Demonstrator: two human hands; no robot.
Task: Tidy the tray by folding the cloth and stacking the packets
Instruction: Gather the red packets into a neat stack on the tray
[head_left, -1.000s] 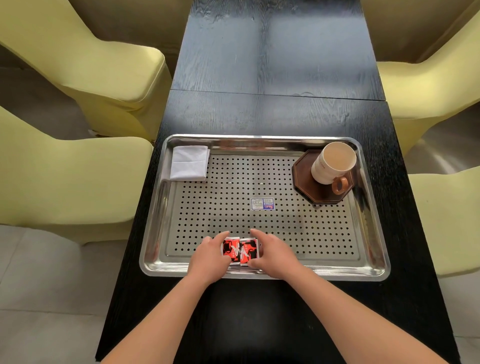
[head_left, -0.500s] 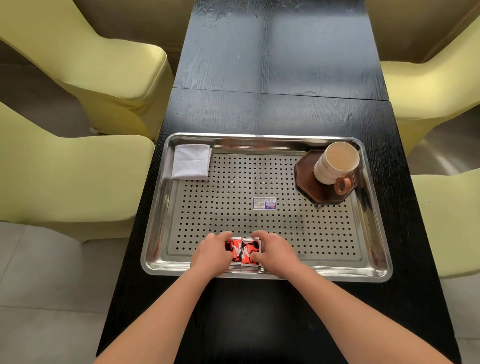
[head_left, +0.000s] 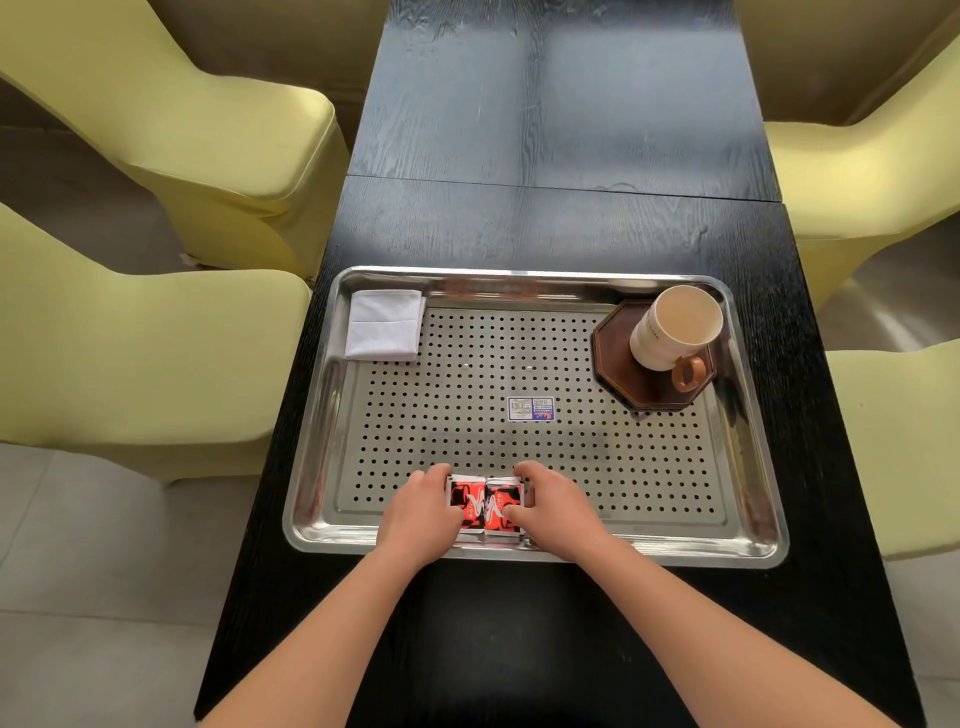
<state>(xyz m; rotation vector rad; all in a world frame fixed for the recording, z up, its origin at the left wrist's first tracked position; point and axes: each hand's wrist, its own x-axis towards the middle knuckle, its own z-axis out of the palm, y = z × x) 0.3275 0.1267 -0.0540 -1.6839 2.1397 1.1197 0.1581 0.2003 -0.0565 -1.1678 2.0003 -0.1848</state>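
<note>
Red, black and white packets (head_left: 485, 506) lie side by side at the near edge of the perforated steel tray (head_left: 748, 499). My left hand (head_left: 418, 517) grips their left side, fingers curled round the far corner. My right hand (head_left: 558, 512) grips their right side the same way, thumb on the top face. How many packets lie underneath is hidden. A white cloth (head_left: 384, 325), folded into a small rectangle, sits in the tray's far left corner.
A cream mug (head_left: 675, 327) stands on a dark octagonal coaster (head_left: 623, 379) in the tray's far right corner. A small label (head_left: 531, 408) sticks to the tray's middle. The tray rests on a narrow black table (head_left: 561, 130) flanked by yellow-green chairs (head_left: 171, 130).
Both hands have closed in a little tighter on the packets, fingers curling further round them. The packets stay at the tray's near edge.
</note>
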